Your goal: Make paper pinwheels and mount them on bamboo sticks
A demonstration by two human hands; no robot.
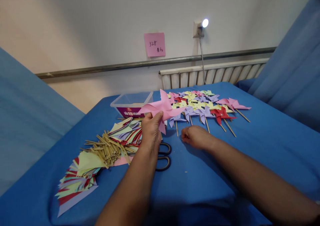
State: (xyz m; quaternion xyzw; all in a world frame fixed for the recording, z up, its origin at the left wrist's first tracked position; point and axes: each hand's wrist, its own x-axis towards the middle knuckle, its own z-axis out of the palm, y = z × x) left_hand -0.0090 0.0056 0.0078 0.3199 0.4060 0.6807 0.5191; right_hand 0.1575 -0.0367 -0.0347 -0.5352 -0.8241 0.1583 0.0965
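We hold the four-bladed pink paper pinwheel (166,109) in the left hand (150,131), above the blue cloth-covered table (195,189) at mid-scene. The left thumb presses near its centre with the fingers behind, probably to keep the folded points from springing apart; the blade tips are outside the grip. The right hand (196,136) is low on the right with fingers curled; we cannot tell whether they pinch anything small.

The black-handled scissors (170,148) lie beside the left wrist, loops to the right, presumably for easy pickup. On the left, thin tan sticks (107,149) lie between two fanned stacks of coloured paper (80,177); fanning likely helps separate single sheets. The multicoloured stick-mounted paper pinwheels (205,113) are grouped far right, apparently to avoid crushing or mixing.
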